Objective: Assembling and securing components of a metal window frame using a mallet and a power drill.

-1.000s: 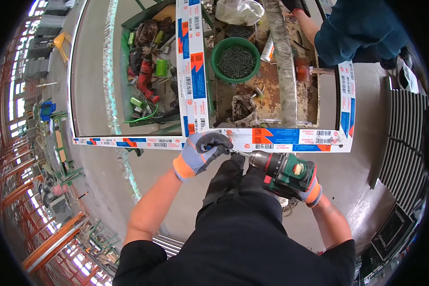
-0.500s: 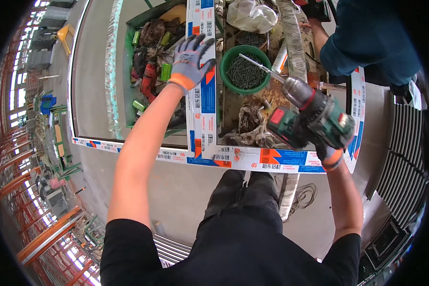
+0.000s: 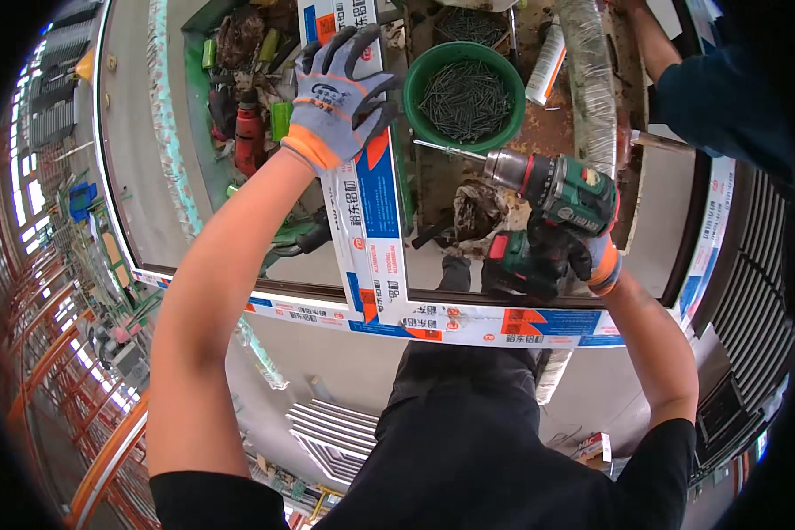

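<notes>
My left hand (image 3: 337, 102), in a grey and orange glove with dark fingertips, lies with spread fingers on the upright bar (image 3: 375, 190) of a large film-wrapped frame (image 3: 468, 322). My right hand (image 3: 596, 262), gloved too, grips a green and black cordless drill (image 3: 579, 199) by its handle. The drill's long bit (image 3: 446, 150) points left, its tip close to the right edge of that bar. Just beyond the bit sits a green bowl (image 3: 412, 88) full of screws (image 3: 468, 102).
A green bin (image 3: 199, 115) left of the bar holds a red power tool (image 3: 249, 137) and clutter. Right of the bowl are a white tube (image 3: 548, 66) and a plastic-wrapped beam (image 3: 592, 88). Another person's arm (image 3: 658, 44) reaches in at the far right.
The drill has swung down and left, its bit leaving the bowl's rim for a place beside the upright bar. My left hand stays on the bar. The view has shifted.
</notes>
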The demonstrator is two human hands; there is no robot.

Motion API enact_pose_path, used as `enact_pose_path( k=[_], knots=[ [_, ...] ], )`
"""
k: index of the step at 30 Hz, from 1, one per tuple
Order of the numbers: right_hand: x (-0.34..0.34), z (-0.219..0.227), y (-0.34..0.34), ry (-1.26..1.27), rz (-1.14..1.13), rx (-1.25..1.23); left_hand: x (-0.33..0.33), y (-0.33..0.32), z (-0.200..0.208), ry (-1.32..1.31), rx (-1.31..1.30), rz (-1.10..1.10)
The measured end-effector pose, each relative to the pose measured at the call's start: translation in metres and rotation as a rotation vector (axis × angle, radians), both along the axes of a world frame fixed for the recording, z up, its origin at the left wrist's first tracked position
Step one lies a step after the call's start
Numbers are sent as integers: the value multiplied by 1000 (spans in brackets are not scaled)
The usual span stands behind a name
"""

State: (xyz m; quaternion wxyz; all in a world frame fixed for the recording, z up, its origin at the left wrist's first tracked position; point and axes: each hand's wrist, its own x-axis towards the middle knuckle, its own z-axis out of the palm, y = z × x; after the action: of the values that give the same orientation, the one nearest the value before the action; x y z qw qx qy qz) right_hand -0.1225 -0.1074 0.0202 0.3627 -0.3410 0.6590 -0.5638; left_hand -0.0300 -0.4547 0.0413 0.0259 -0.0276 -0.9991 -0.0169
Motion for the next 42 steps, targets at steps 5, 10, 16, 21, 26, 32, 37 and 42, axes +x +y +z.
enact_pose_path(
  k=[5,10,16,21,26,32,37,42],
  knots=[
    [-4,-46,-5,414,-3,-52,-15,-3,-22,51,41,-49],
    [-9,-38,-7,-215,196,177,-35,-22,-71,779,494,-479],
    [-6,-56,-16,425,271,-106,-31,-19,-70,720,635,-438],
    [7,-58,-20,331,157,-88,-37,-21,-76,804,593,-481],
    [0,-54,-20,-54,198,89,-39,-17,-74,816,617,-483],
    [3,-61,-21,253,270,-156,-36,-15,-75,810,680,-452],
    [11,-72,-13,-53,265,-76,-38,-13,-79,857,836,-446],
    [-2,-58,-24,-318,231,-10,-42,-15,-82,874,848,-482]
  ],
)
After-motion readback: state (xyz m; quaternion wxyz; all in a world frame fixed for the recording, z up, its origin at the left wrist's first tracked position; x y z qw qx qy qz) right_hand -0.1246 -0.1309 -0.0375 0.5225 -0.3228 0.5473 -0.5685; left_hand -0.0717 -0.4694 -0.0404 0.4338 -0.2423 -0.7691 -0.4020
